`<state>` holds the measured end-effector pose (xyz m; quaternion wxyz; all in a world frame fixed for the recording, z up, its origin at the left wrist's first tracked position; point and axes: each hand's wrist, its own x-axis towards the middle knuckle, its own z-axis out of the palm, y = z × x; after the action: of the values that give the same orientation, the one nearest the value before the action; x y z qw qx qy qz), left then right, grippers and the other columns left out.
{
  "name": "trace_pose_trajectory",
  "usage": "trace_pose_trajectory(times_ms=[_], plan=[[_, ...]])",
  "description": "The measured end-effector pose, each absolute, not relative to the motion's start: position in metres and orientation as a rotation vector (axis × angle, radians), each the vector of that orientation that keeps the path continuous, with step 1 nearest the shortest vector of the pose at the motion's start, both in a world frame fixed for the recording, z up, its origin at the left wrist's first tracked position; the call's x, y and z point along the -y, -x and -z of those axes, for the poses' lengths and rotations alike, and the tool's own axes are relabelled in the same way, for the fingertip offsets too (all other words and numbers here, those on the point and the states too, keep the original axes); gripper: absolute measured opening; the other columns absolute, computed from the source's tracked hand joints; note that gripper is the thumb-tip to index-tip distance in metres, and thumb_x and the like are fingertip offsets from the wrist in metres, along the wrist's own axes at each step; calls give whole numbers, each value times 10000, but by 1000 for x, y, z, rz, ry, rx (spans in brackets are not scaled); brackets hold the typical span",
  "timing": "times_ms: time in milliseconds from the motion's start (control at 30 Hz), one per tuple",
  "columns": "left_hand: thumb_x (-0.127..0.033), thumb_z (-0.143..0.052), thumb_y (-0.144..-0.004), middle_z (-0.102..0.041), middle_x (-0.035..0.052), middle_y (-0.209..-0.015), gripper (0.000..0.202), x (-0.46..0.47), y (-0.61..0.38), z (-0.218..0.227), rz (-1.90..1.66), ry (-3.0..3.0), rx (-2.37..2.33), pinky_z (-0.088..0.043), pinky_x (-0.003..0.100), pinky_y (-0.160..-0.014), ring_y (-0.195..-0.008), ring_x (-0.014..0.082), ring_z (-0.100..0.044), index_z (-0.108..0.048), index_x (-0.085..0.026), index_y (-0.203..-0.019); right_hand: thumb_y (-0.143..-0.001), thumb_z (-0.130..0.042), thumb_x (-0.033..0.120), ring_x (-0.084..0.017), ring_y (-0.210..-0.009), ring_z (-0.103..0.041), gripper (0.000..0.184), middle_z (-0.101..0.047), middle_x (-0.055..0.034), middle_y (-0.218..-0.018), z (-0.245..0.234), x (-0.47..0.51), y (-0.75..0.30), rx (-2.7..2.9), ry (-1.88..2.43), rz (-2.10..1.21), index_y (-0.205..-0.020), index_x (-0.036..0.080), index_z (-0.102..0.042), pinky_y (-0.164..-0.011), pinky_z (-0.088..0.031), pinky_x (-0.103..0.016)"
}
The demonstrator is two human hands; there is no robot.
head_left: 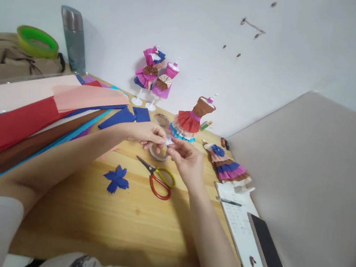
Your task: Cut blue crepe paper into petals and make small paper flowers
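Over the middle of the table my left hand (149, 134) and my right hand (189, 158) meet, fingertips pinched on a small whitish piece (169, 141). Its material is too small to make out. Partly hidden beneath my hands lies a roll of clear tape (160, 157). Nearer to me rest scissors (154, 178) with one red and one yellow handle loop, blades slightly apart and pointing left. A blue crepe paper flower (116, 179) lies flat to their left. Blue paper pieces (118, 119) lie beyond my left forearm.
Colored paper sheets (11, 131) fill the left side, near a bottle (74, 40) and a green tape roll (37, 42). Small dress forms in paper dresses (189, 122) stand by the wall. To the right lie another paper dress (228, 165), a written sheet (235, 218) and a phone (269, 252).
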<state>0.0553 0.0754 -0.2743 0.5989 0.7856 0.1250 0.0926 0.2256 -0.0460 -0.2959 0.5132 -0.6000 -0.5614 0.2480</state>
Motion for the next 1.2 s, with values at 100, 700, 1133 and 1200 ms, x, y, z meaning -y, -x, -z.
trace_pose_trajectory(times_ms=[100, 700, 1133, 1200], plan=[[-392, -643, -839, -698, 54, -686, 294, -71, -51, 275, -251, -1761, -297, -300, 182, -396, -426, 54, -495, -705, -127, -727, -680, -743, 395, -173, -592, -635, 283, -706, -44, -672, 286, 40, -216, 1306, 1423, -653, -833, 164, -688, -560, -495, -296], [-356, -616, -854, -716, 53, -736, 259, -57, -22, 273, -413, -1684, -379, -312, 181, -409, -432, 43, -485, -659, -135, -724, -673, -748, 380, -141, -508, -600, 242, -656, -5, -584, 277, 27, -196, 1418, 1275, -836, -758, 176, -649, -474, -446, -246], [-340, -628, -816, -687, 31, -673, 256, -63, -19, 287, -481, -1622, -544, -306, 172, -403, -418, 34, -457, -694, -121, -702, -713, -701, 391, -124, -483, -565, 223, -683, -21, -622, 298, 20, -184, 1295, 1263, -801, -739, 170, -678, -474, -441, -252], [-327, -610, -826, -681, 33, -661, 261, -62, -20, 285, -512, -1614, -591, -326, 175, -413, -416, 37, -458, -683, -112, -696, -705, -706, 425, -133, -495, -597, 313, -733, -47, -723, 301, 17, -189, 1246, 1258, -835, -870, 160, -696, -481, -462, -266]])
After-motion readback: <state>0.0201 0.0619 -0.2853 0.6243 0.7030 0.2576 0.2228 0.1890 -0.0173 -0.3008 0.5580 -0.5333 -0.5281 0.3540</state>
